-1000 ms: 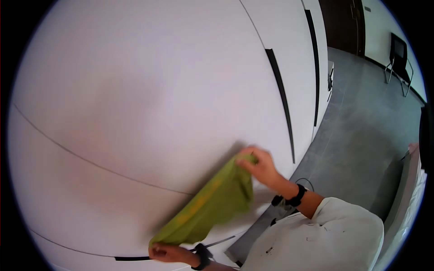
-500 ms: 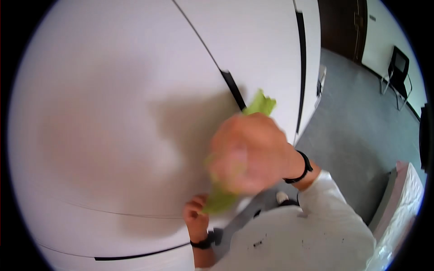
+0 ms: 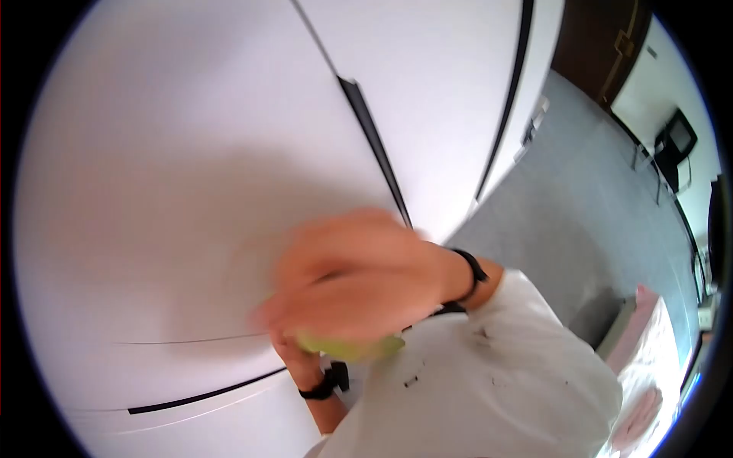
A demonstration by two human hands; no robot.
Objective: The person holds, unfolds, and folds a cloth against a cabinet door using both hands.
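A green cloth (image 3: 351,348) shows as a small bunched strip beneath my right hand (image 3: 355,275), which is raised close to the camera and blurred by motion. The right fingers are bent, but what they hold cannot be made out. My left hand (image 3: 299,362) is lower, beside the left end of the cloth, with its fingers mostly hidden behind the right hand. Both hands are in front of the white cabinet front (image 3: 191,229).
Long black handles (image 3: 374,145) run along the cabinet doors. On the grey floor (image 3: 550,198) at the right stands a black chair (image 3: 673,151). A plastic-covered bed or padded piece (image 3: 649,366) is at the lower right, and a dark door (image 3: 595,46) at the upper right.
The cloth was stretched between both hands and is now bunched near them. My right hand has come left over my left hand. The view has shifted.
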